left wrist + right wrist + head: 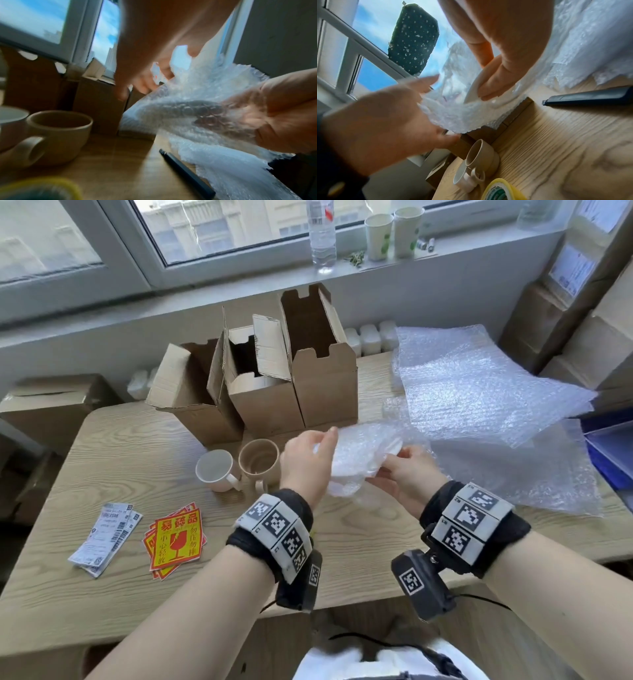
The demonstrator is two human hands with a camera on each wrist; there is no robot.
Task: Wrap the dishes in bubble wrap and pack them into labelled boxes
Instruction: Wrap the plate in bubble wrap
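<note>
Both hands are working a white dish [475, 89] inside a sheet of bubble wrap [359, 453], held in the air just above the counter [137, 594], in front of the three open cardboard boxes [267, 392]. The right hand [404, 474] is gripping the dish by its rim, its fingers [494, 82] curled round the edge with the wrap bunched beneath. The left hand [308, 463] is pulling a fold of wrap up and over the far side; the head view is showing its fingers pinched on the film, though the left wrist picture is too blurred to confirm more.

Judgement on doing this step well: the right hand should be keeping the rim clamped firmly so the dish is not sliding out of the slick film, while the left is drawing the flap snug across the face — not leaving slack. One bare rim edge is showing, so that side probably needs covering next. Loose ends want tucking under or taping; a yellow tape roll [503, 189] is lying near, and a dark pen-like tool [590, 96] is beside the wrap.

Two mugs [239, 467] are standing unwrapped, touching each other, just left of the hands. More wrap sheets [479, 385] are lying to the right. Fragile stickers [176, 539] and paper labels [106, 535] are lying on the near left — not yet stuck on any box as far as is visible.
</note>
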